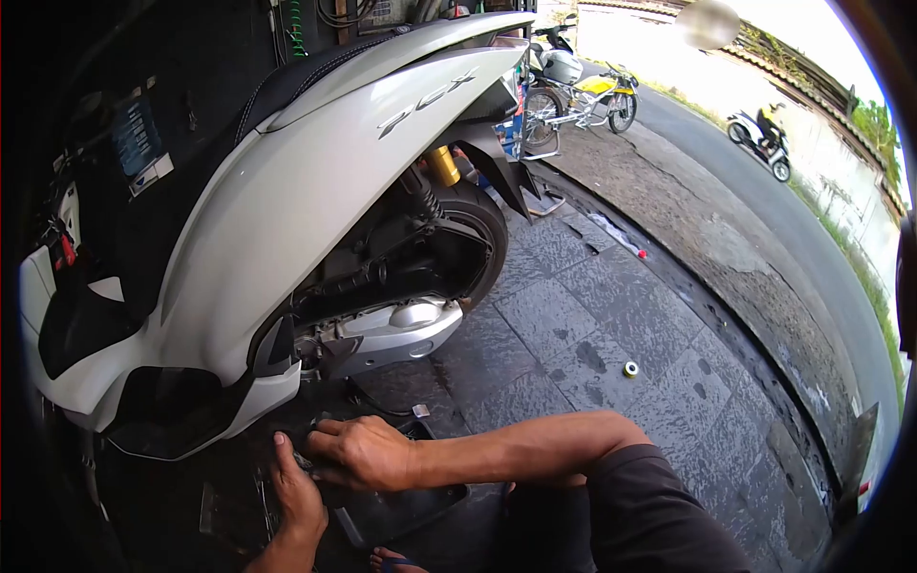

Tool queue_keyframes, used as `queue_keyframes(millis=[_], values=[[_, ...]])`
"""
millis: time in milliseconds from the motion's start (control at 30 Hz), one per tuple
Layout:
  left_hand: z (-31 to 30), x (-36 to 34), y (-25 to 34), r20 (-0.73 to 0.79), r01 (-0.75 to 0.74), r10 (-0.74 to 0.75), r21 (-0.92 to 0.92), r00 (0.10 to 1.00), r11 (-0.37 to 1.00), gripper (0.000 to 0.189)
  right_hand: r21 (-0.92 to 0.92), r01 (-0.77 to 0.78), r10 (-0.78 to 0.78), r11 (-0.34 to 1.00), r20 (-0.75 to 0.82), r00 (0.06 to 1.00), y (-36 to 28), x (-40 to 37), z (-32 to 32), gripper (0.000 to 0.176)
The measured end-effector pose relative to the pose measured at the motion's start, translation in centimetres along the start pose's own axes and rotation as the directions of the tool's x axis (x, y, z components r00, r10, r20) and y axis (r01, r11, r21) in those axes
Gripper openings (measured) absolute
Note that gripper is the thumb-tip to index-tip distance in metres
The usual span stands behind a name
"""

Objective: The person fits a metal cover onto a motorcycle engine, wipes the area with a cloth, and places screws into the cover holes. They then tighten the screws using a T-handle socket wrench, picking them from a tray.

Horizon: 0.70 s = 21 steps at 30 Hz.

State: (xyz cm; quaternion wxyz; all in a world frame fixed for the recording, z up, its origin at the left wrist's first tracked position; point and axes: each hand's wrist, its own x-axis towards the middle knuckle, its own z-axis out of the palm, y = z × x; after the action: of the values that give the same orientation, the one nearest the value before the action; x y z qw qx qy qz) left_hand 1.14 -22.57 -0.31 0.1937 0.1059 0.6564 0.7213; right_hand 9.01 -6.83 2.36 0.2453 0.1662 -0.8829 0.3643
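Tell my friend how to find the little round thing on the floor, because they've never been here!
Find the big white scooter, then its back wheel. From there, look right and down across the grey tiles to a small, pale ring. It's bright with a yellowish middle, while the nearby patches are dark and flat.

We've got a small, greyish part (303, 462) between our left hand (300, 501) and right hand (368, 453), mostly covered up, so we can't really make out its shape or tilt.
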Motion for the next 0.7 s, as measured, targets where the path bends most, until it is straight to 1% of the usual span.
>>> queue_keyframes(millis=[33,100,133,200,233,267,300,333,367,400,433,467,500,533,567,600,667,700], values=[[0.1,-0.1,0.2,-0.016,-0.004,0.004,0.001,1.0,1.0,0.058,0.01,0.012,-0.012,1.0,0.006,1.0,-0.1,0.1,-0.3,0.028],[1.0,-0.4,0.9,0.003,-0.052,0.052,-0.122,0.999,0.991,0.058,0.02,-0.08,0.079,0.997,0.052,0.996,-0.2,0.1,-0.4,0.031],[1.5,-0.7,1.2,0.06,-0.019,0.034,-0.227,0.998,0.974,0.053,0.094,-0.078,0.08,0.992,-0.02,0.997,0.1,-0.1,-0.1,0.029],[-0.1,0.2,-0.1,0.211,-0.174,0.195,-0.115,0.958,0.978,0.045,0.21,-0.023,0.044,0.977,-0.095,0.994,2.0,-0.1,0.8,0.028],[-0.2,-0.3,0.5,0.24,-0.21,0.222,-0.071,0.945,0.975,0.041,0.224,-0.04,0.059,0.974,-0.082,0.995,1.5,0.2,0.1,0.032],[0.5,-0.8,1.1,0.255,-0.239,0.237,-0.023,0.937,0.971,0.038,0.247,-0.056,0.071,0.967,-0.055,0.996,0.9,0.4,-0.6,0.037],[0.8,-1.0,1.0,0.152,-0.238,0.232,0.023,0.961,0.971,0.027,0.287,-0.147,0.144,0.947,0.031,0.989,0.5,0.2,-0.7,0.041],[0.2,0.2,-0.9,0.17,-0.261,0.249,0.048,0.953,0.964,0.032,0.304,-0.239,0.207,0.922,0.133,0.969,0.4,0.3,-0.6,0.046],[0.3,0.0,-0.9,0.155,-0.23,0.219,0.056,0.963,0.972,0.032,0.279,-0.271,0.236,0.921,0.153,0.96,0.4,0.4,-0.5,0.038],[0.0,-0.4,-0.2,0.157,-0.262,0.231,0.217,0.96,0.94,0.033,0.243,-0.305,0.269,0.921,0.17,0.948,0.6,0.3,-0.3,0.032],[-0.4,0.7,-2.3,0.183,-0.292,0.251,0.251,0.951,0.923,0.038,0.144,-0.26,0.237,0.955,0.157,0.959,1.0,0.1,0.0,0.023],[-0.6,0.9,-2.7,0.201,-0.346,0.295,0.302,0.934,0.888,0.033,0.039,-0.21,0.204,0.977,0.124,0.971,1.4,-0.2,0.3,0.015],[-0.5,0.4,-2.4,0.185,-0.387,0.343,0.319,0.921,0.865,0.034,0.054,-0.182,0.169,0.982,0.181,0.969,1.9,-0.7,0.7,0.015],[-0.7,0.4,-2.1,0.137,-0.371,0.345,0.316,0.928,0.873,0.034,-0.043,-0.209,0.213,0.977,0.151,0.965,2.4,-1.4,0.9,0.013],[-1.1,0.6,-1.8,0.202,-0.404,0.352,0.375,0.914,0.834,0.034,-0.143,-0.237,0.252,0.961,0.1,0.963,2.7,-1.6,1.0,0.016],[-1.5,0.7,-1.5,0.281,-0.442,0.348,0.429,0.894,0.788,0.034,-0.145,-0.221,0.239,0.964,0.117,0.964,2.5,-1.4,1.0,0.016],[-2.7,1.4,-1.3,0.3,-0.434,0.315,0.574,0.901,0.694,0.037,-0.196,-0.28,0.31,0.94,0.144,0.94,2.0,-1.5,-0.1,0.021],[-4.1,1.5,-0.5,0.311,-0.43,0.297,0.648,0.903,0.629,0.039,-0.162,-0.353,0.38,0.921,0.183,0.907,3.0,-2.2,-0.9,0.024]])
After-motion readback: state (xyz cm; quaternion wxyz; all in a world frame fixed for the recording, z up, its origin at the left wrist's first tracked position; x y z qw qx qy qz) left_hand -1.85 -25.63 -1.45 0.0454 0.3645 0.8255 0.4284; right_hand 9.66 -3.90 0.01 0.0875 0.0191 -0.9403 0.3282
